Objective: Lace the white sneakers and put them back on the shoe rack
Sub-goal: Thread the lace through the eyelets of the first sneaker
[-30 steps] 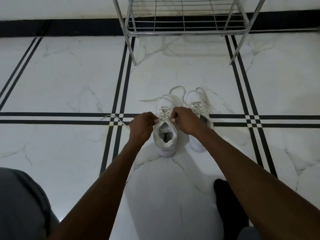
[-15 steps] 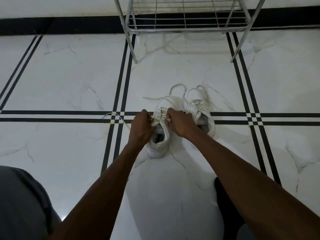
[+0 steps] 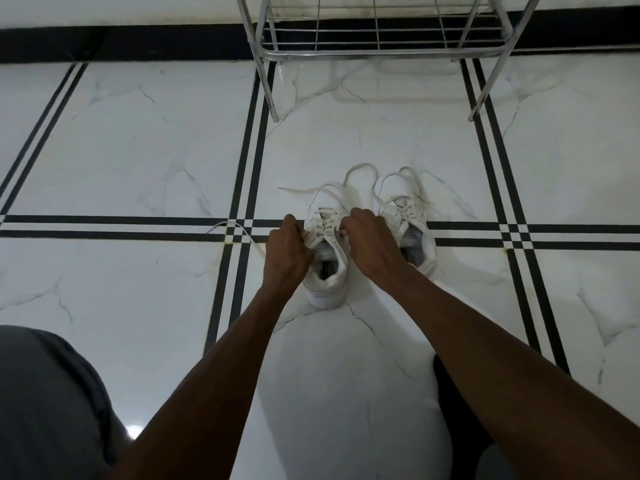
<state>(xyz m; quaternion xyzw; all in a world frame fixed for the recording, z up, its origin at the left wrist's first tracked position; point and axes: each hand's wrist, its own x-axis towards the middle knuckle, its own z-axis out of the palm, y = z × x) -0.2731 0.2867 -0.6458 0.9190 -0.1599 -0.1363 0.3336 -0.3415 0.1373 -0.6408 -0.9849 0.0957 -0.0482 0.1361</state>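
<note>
Sneakers side by side on floor [image 3: 138,161], near rack [image 3: 377,46]. Left hand [image 3: 287,252] and right hand [image 3: 372,245] pinched on laces [image 3: 323,227] of left sneaker [image 3: 327,271]; right sneaker [image 3: 408,216] untouched, laces loose.

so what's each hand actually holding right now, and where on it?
Both work the left sneaker. The left hand pinches its lace beside the upper eyelets; the right hand pinches at the opposite side, exact grip hidden by fingers.
</note>
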